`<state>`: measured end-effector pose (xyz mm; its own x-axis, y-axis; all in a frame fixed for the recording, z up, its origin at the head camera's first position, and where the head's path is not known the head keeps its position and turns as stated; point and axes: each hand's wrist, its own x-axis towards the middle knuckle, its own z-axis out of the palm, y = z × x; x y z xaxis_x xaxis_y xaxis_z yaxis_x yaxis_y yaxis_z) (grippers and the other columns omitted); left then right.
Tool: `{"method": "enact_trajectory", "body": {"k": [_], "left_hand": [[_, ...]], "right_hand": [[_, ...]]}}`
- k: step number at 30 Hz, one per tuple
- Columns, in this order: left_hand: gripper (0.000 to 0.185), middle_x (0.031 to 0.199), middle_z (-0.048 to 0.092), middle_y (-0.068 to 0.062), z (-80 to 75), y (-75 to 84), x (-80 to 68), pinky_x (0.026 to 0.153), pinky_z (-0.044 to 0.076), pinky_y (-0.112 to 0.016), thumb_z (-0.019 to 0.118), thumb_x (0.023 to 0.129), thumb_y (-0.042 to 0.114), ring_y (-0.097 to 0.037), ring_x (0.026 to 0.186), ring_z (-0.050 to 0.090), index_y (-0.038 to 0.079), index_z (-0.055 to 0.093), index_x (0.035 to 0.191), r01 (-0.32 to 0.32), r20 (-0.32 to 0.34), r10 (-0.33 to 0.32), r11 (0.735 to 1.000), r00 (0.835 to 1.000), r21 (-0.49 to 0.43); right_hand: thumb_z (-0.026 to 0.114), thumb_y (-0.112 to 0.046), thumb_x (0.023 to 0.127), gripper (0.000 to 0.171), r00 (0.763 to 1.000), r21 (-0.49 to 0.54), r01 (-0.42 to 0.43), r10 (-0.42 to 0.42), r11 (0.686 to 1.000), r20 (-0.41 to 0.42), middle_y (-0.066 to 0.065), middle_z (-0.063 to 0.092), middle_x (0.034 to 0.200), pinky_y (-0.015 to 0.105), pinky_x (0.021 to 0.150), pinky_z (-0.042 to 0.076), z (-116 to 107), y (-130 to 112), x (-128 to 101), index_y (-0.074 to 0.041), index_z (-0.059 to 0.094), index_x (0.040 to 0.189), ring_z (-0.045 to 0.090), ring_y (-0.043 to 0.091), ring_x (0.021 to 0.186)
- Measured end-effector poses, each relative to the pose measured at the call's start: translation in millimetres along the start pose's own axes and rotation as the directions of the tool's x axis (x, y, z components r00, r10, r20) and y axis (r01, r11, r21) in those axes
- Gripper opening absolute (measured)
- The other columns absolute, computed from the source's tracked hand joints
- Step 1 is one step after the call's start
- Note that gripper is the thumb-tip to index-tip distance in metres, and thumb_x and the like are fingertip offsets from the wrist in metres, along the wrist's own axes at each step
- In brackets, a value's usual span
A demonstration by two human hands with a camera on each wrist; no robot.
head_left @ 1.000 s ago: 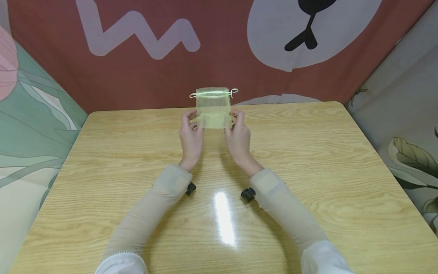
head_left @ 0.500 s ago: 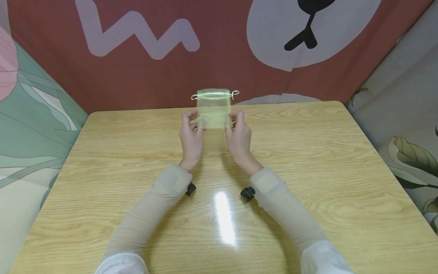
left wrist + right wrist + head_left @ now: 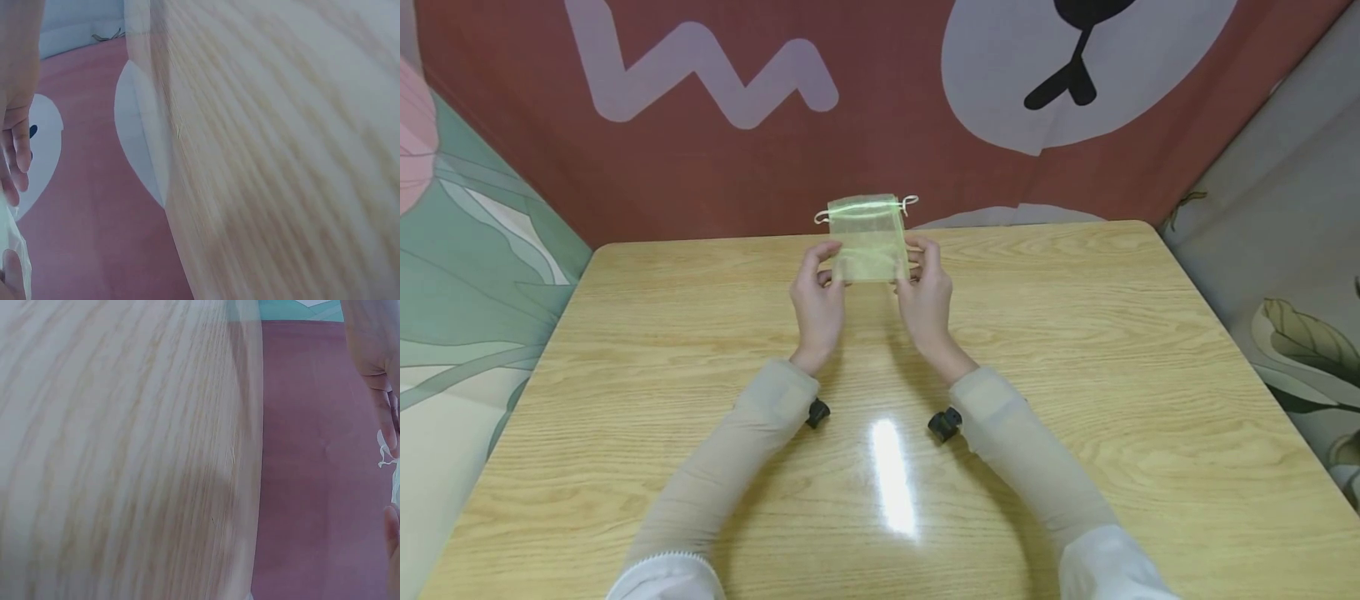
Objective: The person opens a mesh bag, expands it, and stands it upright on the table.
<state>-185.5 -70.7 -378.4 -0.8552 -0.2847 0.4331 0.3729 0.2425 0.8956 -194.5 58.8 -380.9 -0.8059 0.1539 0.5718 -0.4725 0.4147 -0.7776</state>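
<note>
Holding a sheer yellow-green pouch upright above the table at twelve o'clock in the head view: left hand is pinching its nine o'clock edge, right hand its three o'clock edge. Left wrist view: fingers are curling at nine o'clock beside pale fabric. Right wrist view: fingers are showing at three o'clock beside the drawstring.

Wooden table, red cartoon backdrop — leaf-patterned side cloths

The little see-through yellow-green organza drawstring pouch was held upright above the table's far edge, drawstring top up, cord ends sticking out sideways.
</note>
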Motion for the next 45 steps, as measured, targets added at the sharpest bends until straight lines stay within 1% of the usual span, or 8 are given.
{"method": "enact_trajectory", "body": {"k": [5, 9, 14, 20, 27, 32, 37, 45], "left_hand": [[0.022, 0.117, 0.062, -0.021, -0.1, 2.3, 0.2, 0.070, 0.061, -0.037, 0.053, 0.094, -0.003, -0.036, 0.079, 0.069, -0.005, 0.060, 0.115, 0.002, -0.004, -0.002, 1.000, 1.000, -0.001], [0.025, 0.118, 0.062, -0.020, -0.7, 3.5, 1.5, 0.071, 0.061, -0.040, 0.054, 0.094, 0.000, -0.033, 0.076, 0.068, -0.005, 0.055, 0.118, 0.074, -0.010, -0.075, 0.997, 0.997, -0.017], [0.030, 0.120, 0.064, -0.018, -3.6, 4.3, 5.0, 0.070, 0.060, -0.033, 0.057, 0.094, 0.006, -0.013, 0.069, 0.063, -0.001, 0.051, 0.123, 0.182, -0.030, -0.183, 0.983, 0.983, -0.039], [0.028, 0.117, 0.065, -0.020, -6.4, 4.5, 6.3, 0.067, 0.058, -0.021, 0.060, 0.093, 0.007, 0.005, 0.063, 0.059, -0.002, 0.058, 0.120, 0.196, -0.007, -0.197, 0.979, 0.980, -0.056], [0.044, 0.125, 0.061, -0.017, -6.3, 3.1, 4.0, 0.074, 0.054, -0.014, 0.065, 0.086, 0.000, -0.017, 0.086, 0.068, 0.003, 0.056, 0.129, 0.200, 0.103, -0.193, 0.978, 0.976, -0.062], [0.056, 0.132, 0.057, -0.014, -6.2, 2.7, 2.9, 0.082, 0.055, -0.018, 0.068, 0.084, -0.001, -0.032, 0.101, 0.065, 0.006, 0.049, 0.137, 0.227, 0.181, -0.210, 0.971, 0.961, -0.078], [0.059, 0.137, 0.053, -0.011, -7.8, 3.2, 1.8, 0.078, 0.055, -0.016, 0.068, 0.084, -0.005, -0.029, 0.100, 0.065, 0.009, 0.049, 0.138, 0.241, 0.237, -0.216, 0.967, 0.947, -0.085], [0.051, 0.140, 0.052, -0.006, -11.2, 1.7, 2.4, 0.066, 0.051, -0.011, 0.068, 0.084, -0.004, -0.016, 0.094, 0.065, 0.009, 0.056, 0.132, 0.241, 0.279, -0.219, 0.969, 0.935, -0.045]], "right_hand": [[0.058, -0.007, 0.095, 0.024, 1.000, -0.008, -0.006, 0.006, 1.000, -0.013, 0.024, 0.071, 0.095, 0.022, 0.049, 0.054, 0.9, -1.0, 0.0, 0.006, 0.052, 0.114, 0.066, 0.032, 0.060], [0.057, -0.005, 0.094, 0.023, 0.999, -0.004, -0.038, 0.038, 0.999, 0.011, 0.024, 0.069, 0.097, 0.026, 0.053, 0.056, 1.2, -4.6, -1.0, 0.005, 0.052, 0.115, 0.066, 0.031, 0.063], [0.061, -0.005, 0.089, 0.033, 0.994, -0.010, -0.082, 0.082, 0.997, 0.071, 0.022, 0.067, 0.103, 0.036, 0.065, 0.058, 1.7, -6.2, -2.7, 0.002, 0.051, 0.119, 0.065, 0.032, 0.073], [0.062, -0.004, 0.086, 0.039, 0.991, -0.045, -0.074, 0.079, 0.996, 0.106, 0.024, 0.063, 0.109, 0.040, 0.069, 0.058, 1.7, -5.7, -3.0, 0.003, 0.049, 0.122, 0.065, 0.034, 0.077], [0.059, -0.004, 0.088, 0.036, 0.993, -0.032, -0.098, 0.100, 0.995, 0.067, 0.023, 0.061, 0.111, 0.038, 0.067, 0.058, -1.6, -2.4, 0.6, 0.003, 0.049, 0.122, 0.065, 0.033, 0.075], [0.059, -0.004, 0.089, 0.036, 0.989, -0.007, -0.127, 0.127, 0.992, 0.074, 0.021, 0.061, 0.112, 0.022, 0.062, 0.051, -4.5, -0.3, 2.8, 0.003, 0.049, 0.123, 0.064, 0.032, 0.074], [0.060, 0.000, 0.088, 0.039, 0.981, 0.051, -0.166, 0.160, 0.985, 0.107, 0.021, 0.061, 0.112, 0.011, 0.056, 0.046, -6.0, 1.7, 4.8, 0.003, 0.047, 0.125, 0.065, 0.034, 0.073], [0.063, 0.002, 0.084, 0.048, 0.966, 0.068, -0.195, 0.180, 0.978, 0.188, 0.022, 0.058, 0.116, 0.011, 0.061, 0.045, -9.1, 2.7, 6.4, 0.003, 0.044, 0.128, 0.062, 0.032, 0.078]]}}
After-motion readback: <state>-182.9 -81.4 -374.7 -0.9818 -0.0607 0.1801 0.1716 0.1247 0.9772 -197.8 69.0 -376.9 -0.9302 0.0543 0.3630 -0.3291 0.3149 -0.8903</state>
